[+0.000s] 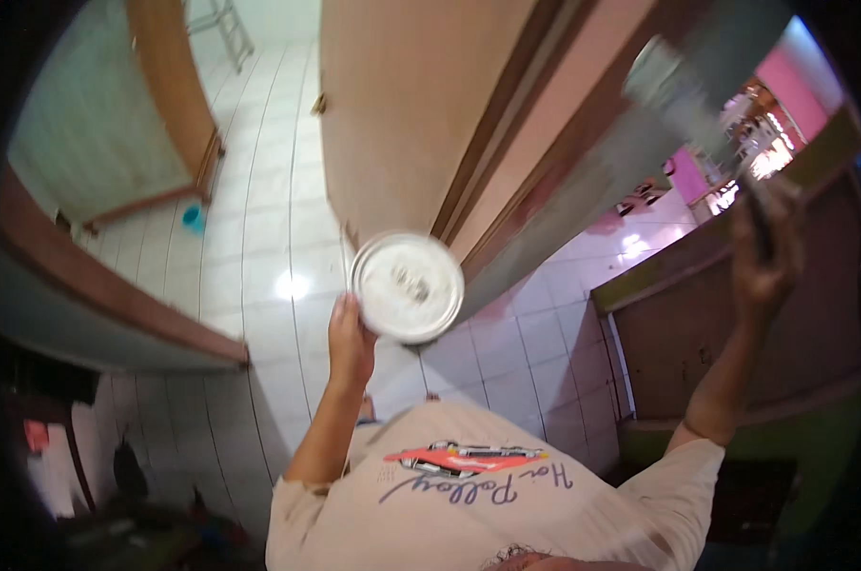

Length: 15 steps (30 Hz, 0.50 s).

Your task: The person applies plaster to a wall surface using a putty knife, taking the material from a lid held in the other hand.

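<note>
Beige shirt behind, white disc extends forward-right from left grip.

A: Home or workplace?

B: Home, most likely. Plain wooden door with a small metal knob, set beside a pinkish frame.

A: And around that door?

B: To its left, pale floor tiles and, farther left, a small turquoise tub. Well to its right, a bright pink wall.

A: Which room?

B: Hard to tell; more like a passage between rooms.
</note>
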Motion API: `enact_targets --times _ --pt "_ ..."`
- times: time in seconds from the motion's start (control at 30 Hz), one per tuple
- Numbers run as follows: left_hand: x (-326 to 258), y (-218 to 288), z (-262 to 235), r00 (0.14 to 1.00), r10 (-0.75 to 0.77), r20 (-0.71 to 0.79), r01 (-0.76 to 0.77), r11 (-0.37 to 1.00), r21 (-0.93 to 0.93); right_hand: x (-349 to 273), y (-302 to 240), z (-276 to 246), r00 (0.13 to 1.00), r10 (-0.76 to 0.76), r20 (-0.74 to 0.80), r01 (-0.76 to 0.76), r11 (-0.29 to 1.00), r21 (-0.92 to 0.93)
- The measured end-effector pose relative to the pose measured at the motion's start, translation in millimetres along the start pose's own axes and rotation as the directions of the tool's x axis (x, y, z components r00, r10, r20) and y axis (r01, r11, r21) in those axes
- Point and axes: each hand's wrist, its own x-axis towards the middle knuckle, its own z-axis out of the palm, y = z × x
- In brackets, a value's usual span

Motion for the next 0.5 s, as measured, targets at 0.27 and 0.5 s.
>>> enact_targets --times 0.27,0.5 --pt "-10.3 4.5 28.7 0.999 -0.026 0.034 0.027 0.999 -0.034 -115.2 -119.5 81.6 0.762 0.063 0.645 -0.404 0.825 0.396" --pt "-10.8 6.2 30.5 1.000 -0.014 -0.023 0.013 0.999 -0.043 -130.7 -114.8 108.0 0.752 0.050 0.657 -0.362 0.864 0.349"
